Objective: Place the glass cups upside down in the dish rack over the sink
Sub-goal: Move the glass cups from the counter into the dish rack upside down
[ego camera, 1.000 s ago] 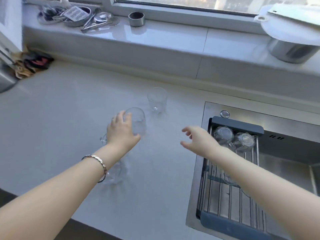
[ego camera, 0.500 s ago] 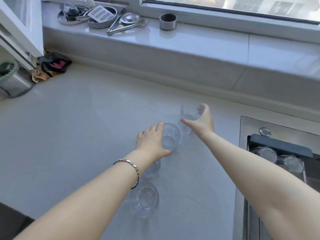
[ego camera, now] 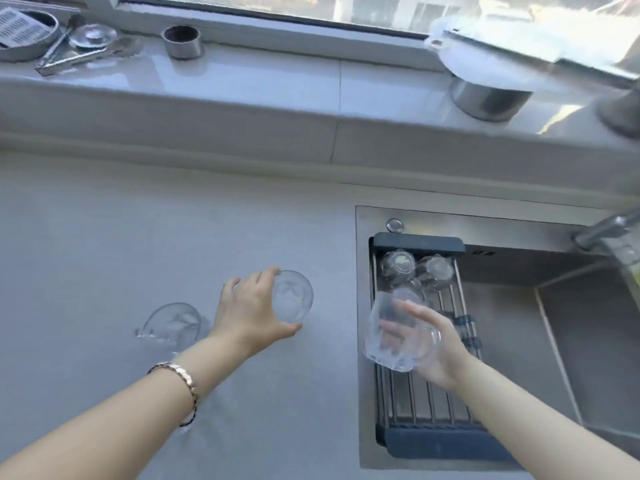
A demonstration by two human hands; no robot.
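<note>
My left hand (ego camera: 247, 315) grips a clear glass cup (ego camera: 292, 296) above the grey counter, its mouth tipped toward me. My right hand (ego camera: 438, 344) holds a second clear glass cup (ego camera: 388, 332) on its side over the left edge of the dish rack (ego camera: 433, 407), which spans the left part of the sink. Two cups (ego camera: 398, 266) (ego camera: 438, 270) stand upside down at the rack's far end, and a third (ego camera: 408, 294) sits just in front of them, partly behind the held cup. One more glass cup (ego camera: 173, 323) rests on the counter left of my left hand.
The steel sink basin (ego camera: 571, 323) lies open to the right of the rack, with a faucet (ego camera: 602, 230) at its far right. On the window sill stand a small metal cup (ego camera: 182, 41), tongs and strainers (ego camera: 69, 46), and a steel pot under a white board (ego camera: 485, 88).
My right hand took the far cup off the counter and carried it right, over the rack. My left hand lifted its cup and moved it right. The camera swung back toward the sink.
</note>
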